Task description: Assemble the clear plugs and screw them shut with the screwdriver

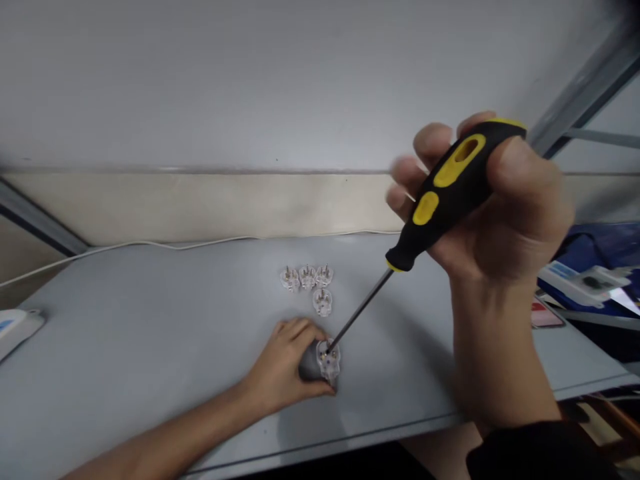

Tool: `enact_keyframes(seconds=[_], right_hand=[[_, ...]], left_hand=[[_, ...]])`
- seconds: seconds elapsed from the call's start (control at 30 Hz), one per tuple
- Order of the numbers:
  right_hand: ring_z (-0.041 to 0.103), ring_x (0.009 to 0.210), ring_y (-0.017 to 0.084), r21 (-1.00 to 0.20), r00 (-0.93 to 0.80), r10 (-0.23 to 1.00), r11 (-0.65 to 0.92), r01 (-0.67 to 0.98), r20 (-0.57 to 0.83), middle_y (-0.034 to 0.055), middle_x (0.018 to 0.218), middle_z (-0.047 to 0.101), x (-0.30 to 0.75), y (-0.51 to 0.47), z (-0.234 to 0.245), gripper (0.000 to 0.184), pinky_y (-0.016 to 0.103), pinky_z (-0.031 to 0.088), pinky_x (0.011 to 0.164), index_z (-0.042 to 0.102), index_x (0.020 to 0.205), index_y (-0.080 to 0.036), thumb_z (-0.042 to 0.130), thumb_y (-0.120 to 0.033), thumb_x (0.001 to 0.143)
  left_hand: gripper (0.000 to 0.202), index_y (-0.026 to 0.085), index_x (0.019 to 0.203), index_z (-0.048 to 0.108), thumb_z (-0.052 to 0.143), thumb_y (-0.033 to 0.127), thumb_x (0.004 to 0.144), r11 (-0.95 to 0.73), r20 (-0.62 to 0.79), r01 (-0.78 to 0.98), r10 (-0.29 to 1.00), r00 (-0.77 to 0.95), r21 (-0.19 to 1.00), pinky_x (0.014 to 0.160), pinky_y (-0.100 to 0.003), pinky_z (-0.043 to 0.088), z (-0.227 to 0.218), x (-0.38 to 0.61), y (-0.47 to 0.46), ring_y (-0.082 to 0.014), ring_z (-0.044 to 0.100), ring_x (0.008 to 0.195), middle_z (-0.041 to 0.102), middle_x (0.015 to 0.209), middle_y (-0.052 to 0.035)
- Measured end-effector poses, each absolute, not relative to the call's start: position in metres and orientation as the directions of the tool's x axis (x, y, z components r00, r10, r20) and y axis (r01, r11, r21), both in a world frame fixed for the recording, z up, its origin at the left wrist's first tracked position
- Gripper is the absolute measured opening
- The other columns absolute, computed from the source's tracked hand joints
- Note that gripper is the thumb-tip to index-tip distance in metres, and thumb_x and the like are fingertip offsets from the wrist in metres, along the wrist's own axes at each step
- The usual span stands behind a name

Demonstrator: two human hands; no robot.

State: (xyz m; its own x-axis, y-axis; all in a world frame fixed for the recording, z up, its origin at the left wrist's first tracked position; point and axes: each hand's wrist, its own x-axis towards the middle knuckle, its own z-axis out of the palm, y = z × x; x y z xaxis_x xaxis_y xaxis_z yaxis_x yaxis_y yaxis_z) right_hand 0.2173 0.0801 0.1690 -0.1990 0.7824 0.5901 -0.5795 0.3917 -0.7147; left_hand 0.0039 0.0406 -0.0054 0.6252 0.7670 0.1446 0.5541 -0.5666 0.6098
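Observation:
My right hand is closed around the black and yellow handle of a screwdriver. Its long metal shaft slants down to the left, and the tip meets a clear plastic plug on the table. Between the thumb and fingers of my left hand that plug is pinched near the table's front edge. Small metal parts show inside the clear body. Just beyond it lies another clear plug, pins up. Farther back, three more clear plugs sit side by side in a row.
A white cable runs along the back edge of the grey table, by the wall. At the left edge sits a white device. On the right are a phone-like object, a white box-like item and blue material.

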Motion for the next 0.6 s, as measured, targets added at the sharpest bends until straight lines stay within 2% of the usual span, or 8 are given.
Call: enact_keyframes(seconds=[0.07,0.1,0.2,0.3,0.4,0.47,0.53,0.6], right_hand=[[0.051,0.055,0.007,-0.696,-0.194,0.782,0.376,-0.612,0.592,-0.0055,0.072,0.056,0.2172,0.0803,0.1692,0.014,0.019,0.047,0.051,0.053,0.08,-0.024,0.066,-0.023,0.075],[0.049,0.053,0.006,-0.703,-0.212,0.78,0.365,-0.611,0.589,-0.0053,0.071,0.055,0.2178,0.081,0.1694,0.014,0.019,0.046,0.049,0.054,0.084,-0.024,0.065,-0.028,0.076],[0.058,0.073,0.01,-0.747,-0.271,0.767,0.372,-0.551,0.581,-0.0035,0.084,0.059,0.2209,0.0835,0.1692,0.026,0.025,0.054,0.065,0.058,0.099,-0.026,0.059,-0.043,0.079],[0.062,0.093,0.012,-0.749,-0.257,0.768,0.394,-0.533,0.586,-0.0062,0.096,0.061,0.2208,0.0843,0.1672,0.02,0.028,0.056,0.078,0.058,0.091,-0.028,0.067,-0.036,0.076],[0.058,0.063,0.006,-0.694,-0.212,0.769,0.375,-0.614,0.603,-0.006,0.082,0.06,0.2157,0.0843,0.1655,0.02,0.019,0.051,0.058,0.054,0.089,-0.025,0.069,-0.031,0.077],[0.049,0.054,0.005,-0.695,-0.242,0.764,0.344,-0.631,0.598,-0.0054,0.074,0.056,0.2132,0.0848,0.1654,0.024,0.017,0.046,0.05,0.055,0.097,-0.025,0.066,-0.038,0.08],[0.056,0.065,0.009,-0.736,-0.297,0.759,0.331,-0.59,0.579,-0.0034,0.08,0.057,0.2135,0.0854,0.1656,0.031,0.022,0.051,0.058,0.056,0.105,-0.027,0.062,-0.044,0.08],[0.062,0.09,0.014,-0.768,-0.32,0.761,0.343,-0.541,0.565,-0.0029,0.095,0.06,0.2159,0.0853,0.1653,0.029,0.031,0.055,0.077,0.056,0.105,-0.029,0.061,-0.041,0.079]], left_hand=[[0.06,0.022,0.1,0.056,0.09,0.036,0.053,-0.567,0.145,0.554,0.766,0.626,0.61,0.081,-0.042,0.041,-0.0057,0.0039,0.0405,-0.0283,0.058,0.094,0.063,0.099,-0.0034],[0.06,0.022,0.1,0.055,0.09,0.036,0.053,-0.569,0.147,0.552,0.765,0.626,0.61,0.081,-0.042,0.041,-0.0057,0.0039,0.0404,-0.0281,0.058,0.094,0.063,0.099,-0.0031],[0.06,0.022,0.1,0.055,0.09,0.033,0.053,-0.567,0.152,0.551,0.768,0.622,0.612,0.082,-0.041,0.041,-0.0049,0.0036,0.0399,-0.027,0.058,0.094,0.062,0.098,-0.0023],[0.059,0.022,0.099,0.055,0.09,0.032,0.053,-0.564,0.146,0.554,0.769,0.622,0.612,0.082,-0.042,0.041,-0.0037,0.0033,0.0397,-0.0271,0.058,0.094,0.062,0.098,-0.0025],[0.059,0.021,0.099,0.055,0.09,0.031,0.052,-0.564,0.14,0.557,0.768,0.625,0.609,0.082,-0.042,0.04,-0.0038,0.0036,0.0399,-0.0279,0.058,0.094,0.062,0.098,-0.0031],[0.059,0.021,0.099,0.054,0.09,0.03,0.053,-0.566,0.139,0.56,0.768,0.626,0.606,0.081,-0.042,0.04,-0.0048,0.0041,0.0403,-0.0283,0.058,0.094,0.062,0.098,-0.0036],[0.058,0.021,0.098,0.054,0.089,0.03,0.053,-0.569,0.14,0.559,0.765,0.628,0.603,0.081,-0.042,0.04,-0.0057,0.0044,0.0407,-0.0287,0.057,0.095,0.062,0.099,-0.0039],[0.058,0.022,0.098,0.053,0.089,0.03,0.053,-0.572,0.141,0.555,0.762,0.632,0.604,0.082,-0.042,0.04,-0.0063,0.0045,0.041,-0.0287,0.057,0.095,0.062,0.1,-0.0039]])
